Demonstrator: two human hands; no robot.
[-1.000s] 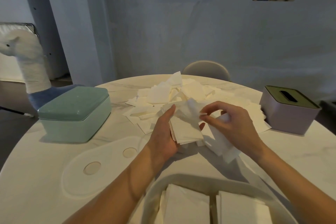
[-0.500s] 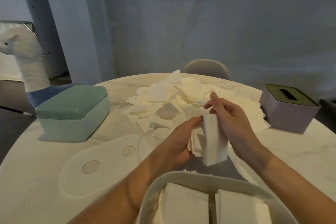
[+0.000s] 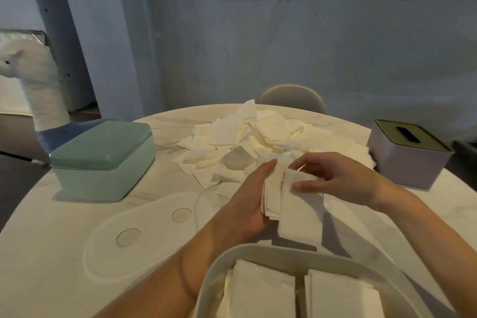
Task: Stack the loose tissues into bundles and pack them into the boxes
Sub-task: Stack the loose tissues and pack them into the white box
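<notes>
- A round white marble-look table (image 3: 64,253) fills the lower view.
- A flat white oval lid (image 3: 144,235) with two round marks lies on it, left of centre.
- A heap of loose tissues (image 3: 258,137) is spread over the far middle of the table.
- A closed teal tissue box (image 3: 103,160) stands at the left, well apart from the heap.
- An open white box (image 3: 260,253) sits at the near edge; two stacks of tissues (image 3: 260,289) lie side by side inside.
- A lilac tissue box (image 3: 405,160) with an olive slotted lid stands at the right, just beside the heap.
- A bundle of tissues (image 3: 273,196) is held upright on edge between heap and white box.
- The left hand (image 3: 250,201) cups the bundle, fingers curled round its left side.
- The right hand (image 3: 343,181) pinches a single tissue (image 3: 300,214) against the bundle's right face, thumb on the sheet.
</notes>
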